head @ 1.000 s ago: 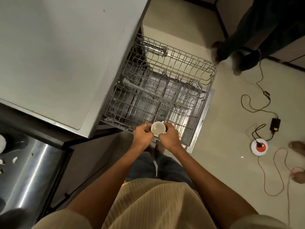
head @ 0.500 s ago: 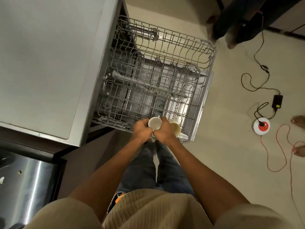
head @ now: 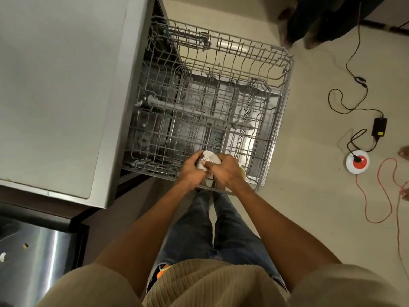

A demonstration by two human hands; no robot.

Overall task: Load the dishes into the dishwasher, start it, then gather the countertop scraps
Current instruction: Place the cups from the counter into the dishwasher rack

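The surface fills your left side, and the rack is pulled fully out from under it so you can load from above. It looks bare apart from what you hold, so the loading is, by my reading, barely begun. You stand at its near edge, which keeps the reach short. Your left hand curls round a cup, tipped onto its side, probably so it goes in mouth down and drains. Your right hand closes over the same cup from the other side; a second cup peeks out at its far edge, though I cannot tell if you grip that one or it sits in the rack
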